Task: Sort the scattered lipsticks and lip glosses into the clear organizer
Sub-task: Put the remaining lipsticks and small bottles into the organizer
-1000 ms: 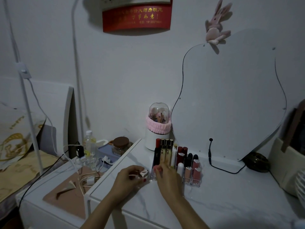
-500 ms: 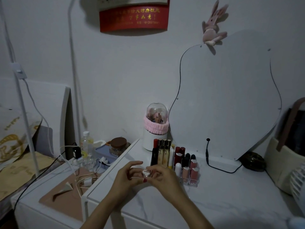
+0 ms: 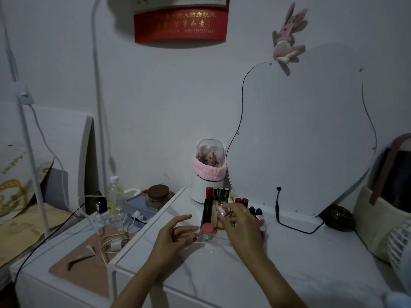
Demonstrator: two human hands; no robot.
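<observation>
The clear organizer (image 3: 201,236) stands on the white marble-look table top, in front of the mirror, filled with upright lipsticks and lip glosses (image 3: 219,194). A short pink-capped tube (image 3: 207,230) sits in its front left slot. My right hand (image 3: 241,227) hovers over the organizer's front rows, fingers pinched on a small white lipstick (image 3: 221,211), and hides the slots beneath it. My left hand (image 3: 175,235) rests at the organizer's left front corner, fingers spread, holding nothing.
A wavy mirror (image 3: 300,134) leans against the wall behind the organizer, its black cable (image 3: 289,226) trailing on the table. A domed brush holder with pink band (image 3: 209,172) stands at the back left. A basket (image 3: 382,218) and fan (image 3: 400,247) sit at the right; chargers, a bottle and a jar crowd the lower left cabinet.
The small white lipstick passed from between both hands into my right hand, which carried it up over the organizer. My left hand let go and opened beside the organizer.
</observation>
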